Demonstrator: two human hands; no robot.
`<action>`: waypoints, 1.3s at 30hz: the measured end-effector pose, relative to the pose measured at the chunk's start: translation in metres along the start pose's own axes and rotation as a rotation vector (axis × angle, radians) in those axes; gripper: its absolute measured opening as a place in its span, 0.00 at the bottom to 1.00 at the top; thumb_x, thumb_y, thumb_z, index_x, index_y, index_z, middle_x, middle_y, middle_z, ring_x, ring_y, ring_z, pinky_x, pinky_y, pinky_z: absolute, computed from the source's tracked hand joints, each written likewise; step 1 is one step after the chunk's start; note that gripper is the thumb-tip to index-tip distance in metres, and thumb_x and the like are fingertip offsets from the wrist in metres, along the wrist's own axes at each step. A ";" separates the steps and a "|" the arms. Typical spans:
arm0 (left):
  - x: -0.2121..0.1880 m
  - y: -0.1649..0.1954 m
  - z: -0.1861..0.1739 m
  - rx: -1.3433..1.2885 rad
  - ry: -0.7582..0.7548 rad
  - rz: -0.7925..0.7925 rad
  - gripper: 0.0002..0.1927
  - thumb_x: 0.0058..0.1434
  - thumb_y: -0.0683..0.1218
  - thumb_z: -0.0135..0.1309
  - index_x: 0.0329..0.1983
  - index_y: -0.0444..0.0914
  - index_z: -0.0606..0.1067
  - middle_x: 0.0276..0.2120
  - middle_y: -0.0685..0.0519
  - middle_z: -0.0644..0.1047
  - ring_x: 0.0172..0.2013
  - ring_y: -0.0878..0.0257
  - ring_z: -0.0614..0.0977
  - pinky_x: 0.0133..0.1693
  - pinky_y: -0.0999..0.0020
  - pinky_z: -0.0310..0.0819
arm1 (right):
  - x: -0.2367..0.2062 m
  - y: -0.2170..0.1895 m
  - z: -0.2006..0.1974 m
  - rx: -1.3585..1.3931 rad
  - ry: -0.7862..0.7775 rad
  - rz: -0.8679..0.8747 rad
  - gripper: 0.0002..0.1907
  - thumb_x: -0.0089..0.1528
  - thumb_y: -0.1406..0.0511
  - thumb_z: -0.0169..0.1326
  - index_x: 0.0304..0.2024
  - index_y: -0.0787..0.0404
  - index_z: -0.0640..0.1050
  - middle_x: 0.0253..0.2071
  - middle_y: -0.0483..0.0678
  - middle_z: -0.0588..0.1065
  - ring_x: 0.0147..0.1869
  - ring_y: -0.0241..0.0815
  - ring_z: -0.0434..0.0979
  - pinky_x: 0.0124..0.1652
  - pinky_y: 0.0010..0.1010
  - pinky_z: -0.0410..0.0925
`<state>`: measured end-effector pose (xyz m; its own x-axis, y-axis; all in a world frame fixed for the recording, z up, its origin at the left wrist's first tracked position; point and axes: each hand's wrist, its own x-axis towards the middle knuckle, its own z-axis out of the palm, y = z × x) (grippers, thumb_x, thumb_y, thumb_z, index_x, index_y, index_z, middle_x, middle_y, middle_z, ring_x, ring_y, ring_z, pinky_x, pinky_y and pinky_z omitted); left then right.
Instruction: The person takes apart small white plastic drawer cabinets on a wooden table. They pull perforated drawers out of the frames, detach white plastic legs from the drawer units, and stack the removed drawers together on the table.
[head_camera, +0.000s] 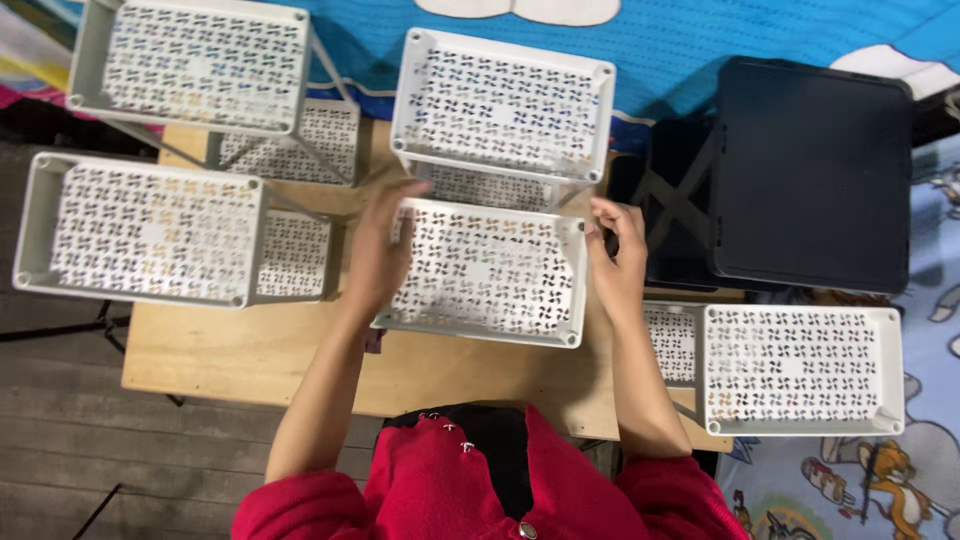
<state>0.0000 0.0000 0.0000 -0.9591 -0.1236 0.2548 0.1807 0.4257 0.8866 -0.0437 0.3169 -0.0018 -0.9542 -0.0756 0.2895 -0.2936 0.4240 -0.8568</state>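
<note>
Gripping white perforated tray with both hands

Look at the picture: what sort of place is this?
Probably a home workspace: a small wooden table beside cartoon-print bedding, where two hands hold a white perforated rack.
</note>
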 end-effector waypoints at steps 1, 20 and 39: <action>-0.008 -0.020 -0.005 -0.036 0.093 -0.058 0.17 0.75 0.36 0.46 0.64 0.41 0.72 0.59 0.47 0.77 0.61 0.55 0.79 0.63 0.63 0.71 | 0.000 -0.011 0.003 -0.083 -0.007 -0.028 0.14 0.67 0.74 0.54 0.56 0.59 0.78 0.50 0.50 0.74 0.56 0.44 0.75 0.58 0.33 0.68; -0.004 -0.159 0.024 -0.894 -0.230 -0.438 0.21 0.77 0.55 0.38 0.63 0.39 0.71 0.53 0.55 0.77 0.54 0.68 0.76 0.57 0.71 0.68 | 0.035 -0.052 0.176 -0.476 -0.506 -0.355 0.17 0.67 0.65 0.53 0.59 0.60 0.77 0.52 0.53 0.76 0.57 0.56 0.74 0.56 0.46 0.66; -0.008 -0.158 0.004 -0.798 -0.227 -0.400 0.20 0.76 0.55 0.41 0.65 0.41 0.66 0.60 0.52 0.72 0.62 0.65 0.71 0.63 0.69 0.62 | 0.023 -0.068 0.178 -0.471 -0.430 -0.357 0.20 0.68 0.63 0.52 0.63 0.57 0.74 0.56 0.55 0.75 0.58 0.59 0.74 0.59 0.47 0.64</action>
<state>-0.0216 -0.0627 -0.1435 -0.9870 0.0865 -0.1355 -0.1580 -0.3660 0.9171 -0.0562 0.1258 -0.0124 -0.7715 -0.5889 0.2407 -0.6277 0.6432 -0.4385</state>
